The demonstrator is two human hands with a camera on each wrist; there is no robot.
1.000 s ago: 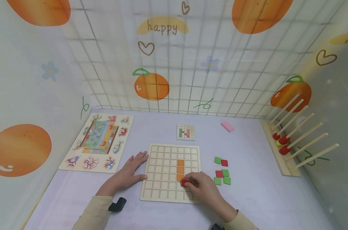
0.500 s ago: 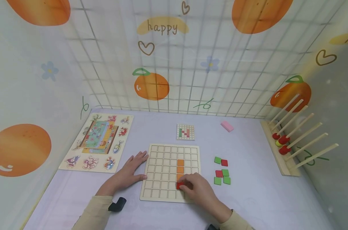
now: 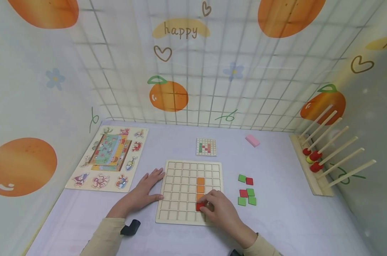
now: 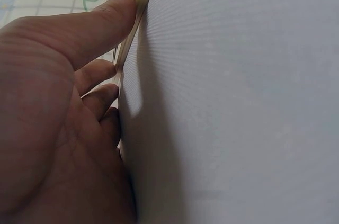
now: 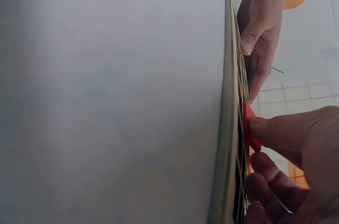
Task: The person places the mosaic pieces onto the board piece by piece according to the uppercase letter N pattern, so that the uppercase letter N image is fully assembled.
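Note:
A wooden grid board lies in the middle of the table in the head view. Three orange tiles fill a column of its cells. Just below them is a red square tile, pinched between the thumb and fingers of my right hand. The right wrist view shows the red tile tilted at the board's surface, partly hidden by the thumb. My left hand rests flat on the table with straight fingers, its thumb and fingertips touching the board's left edge.
Several loose green and red tiles lie right of the board. Behind it are a small pattern card and a pink block. A picture puzzle lies at left; a pegged bead rack stands at right.
My right hand has moved slightly left with the red tile, bringing it to the cell below the orange column. The left hand has stayed still at the board's edge.

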